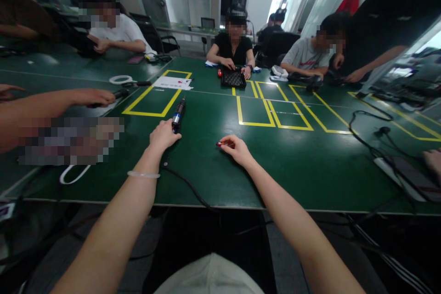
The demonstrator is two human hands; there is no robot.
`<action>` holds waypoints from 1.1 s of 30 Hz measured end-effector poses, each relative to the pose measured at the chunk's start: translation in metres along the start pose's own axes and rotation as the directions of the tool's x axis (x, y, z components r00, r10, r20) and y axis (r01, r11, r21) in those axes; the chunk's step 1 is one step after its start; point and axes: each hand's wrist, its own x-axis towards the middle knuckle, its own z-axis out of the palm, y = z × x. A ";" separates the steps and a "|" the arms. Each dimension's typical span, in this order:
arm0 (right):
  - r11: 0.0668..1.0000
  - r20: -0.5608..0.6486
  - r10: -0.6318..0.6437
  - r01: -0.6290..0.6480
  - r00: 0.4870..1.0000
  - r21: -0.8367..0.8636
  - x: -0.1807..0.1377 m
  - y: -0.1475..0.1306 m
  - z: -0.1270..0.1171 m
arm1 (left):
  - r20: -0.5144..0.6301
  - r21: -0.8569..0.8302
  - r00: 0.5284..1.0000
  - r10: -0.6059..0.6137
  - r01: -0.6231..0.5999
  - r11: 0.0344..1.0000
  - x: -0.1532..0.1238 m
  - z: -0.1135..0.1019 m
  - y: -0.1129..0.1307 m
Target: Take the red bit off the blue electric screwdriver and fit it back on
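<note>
My left hand (161, 138) is wrapped round the lower part of an electric screwdriver (178, 112), whose bit points up and away from me. A black cord (188, 183) runs from near that wrist over the table's front edge. To the right, my right hand (235, 148) pinches a small red and dark object (219, 144). Its tip sticks out to the left of the fingers; its kind is too small to tell. Both hands are low over the green table (206, 170).
Yellow tape outlines (257, 124) mark the tabletop. White paper (172, 83) lies ahead on the left. Across the table a person handles a black tray (233, 78). A co-worker's hand (99, 97) reaches in from the left. Cables (358, 140) and a dark flat device (413, 177) lie right.
</note>
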 end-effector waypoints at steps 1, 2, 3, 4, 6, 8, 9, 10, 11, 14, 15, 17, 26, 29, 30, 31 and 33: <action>1.000 -0.002 -0.004 0.004 1.000 -0.007 0.000 0.000 0.000 | -0.003 0.002 1.000 0.013 -0.013 1.000 -0.001 0.001 0.003; 1.000 -0.001 -0.004 0.004 1.000 -0.009 0.000 0.000 0.000 | -0.010 0.005 0.999 0.030 -0.030 1.000 -0.003 0.003 0.006; 1.000 0.002 -0.001 0.001 1.000 -0.006 0.000 0.000 0.001 | -0.021 0.009 0.999 0.049 -0.049 0.999 -0.006 0.005 0.010; 1.000 0.003 0.002 -0.002 1.000 -0.002 0.000 0.000 0.001 | -0.031 0.014 0.997 0.072 -0.072 0.997 -0.009 0.006 0.015; 1.000 -0.003 0.000 0.000 1.000 0.013 0.000 -0.001 0.002 | -0.039 0.022 0.990 0.135 -0.135 0.991 -0.018 0.010 0.027; 1.000 -0.015 -0.016 0.016 1.000 0.025 -0.001 -0.003 0.003 | -0.036 0.021 0.978 0.207 -0.206 0.978 -0.027 0.013 0.042; 0.999 -0.019 -0.028 0.028 0.999 0.023 -0.001 -0.004 0.003 | -0.033 0.019 0.969 0.245 -0.244 0.970 -0.033 0.015 0.050; 0.999 -0.023 -0.041 0.041 0.999 0.014 -0.002 -0.005 0.004 | -0.030 0.016 0.959 0.283 -0.283 0.959 -0.038 0.017 0.059; 0.999 -0.027 -0.054 0.054 0.998 -0.001 -0.002 -0.006 0.004 | -0.027 0.011 0.947 0.320 -0.320 0.947 -0.043 0.019 0.067; 0.994 -0.041 -0.094 0.092 0.995 -0.053 -0.002 -0.008 0.004 | -0.014 -0.020 0.908 0.419 -0.419 0.908 -0.056 0.025 0.086; 0.992 -0.042 -0.109 0.106 0.993 -0.071 -0.003 -0.008 0.004 | -0.010 -0.035 0.897 0.442 -0.442 0.896 -0.059 0.026 0.091; 0.983 -0.029 -0.143 0.138 0.989 -0.119 -0.003 -0.008 0.004 | -0.003 -0.067 0.879 0.476 -0.475 0.877 -0.063 0.029 0.097; 0.929 0.024 -0.170 0.168 0.985 -0.330 -0.003 -0.007 0.006 | 0.005 -0.116 0.867 0.498 -0.494 0.861 -0.068 0.028 0.099; 0.926 0.033 -0.172 0.173 0.985 -0.336 -0.003 -0.009 0.004 | -0.015 -0.075 0.870 0.493 -0.492 0.867 -0.070 0.028 0.101; 0.923 0.037 -0.180 0.182 0.983 -0.338 -0.004 -0.010 0.004 | -0.025 -0.054 0.873 0.487 -0.488 0.871 -0.072 0.028 0.102; 0.920 0.038 -0.190 0.192 0.981 -0.341 -0.004 -0.011 0.003 | -0.034 -0.033 0.876 0.482 -0.483 0.875 -0.073 0.028 0.103; 0.917 0.031 -0.205 0.203 0.978 -0.343 -0.005 -0.014 0.003 | -0.047 0.005 0.881 0.470 -0.470 0.883 -0.075 0.027 0.106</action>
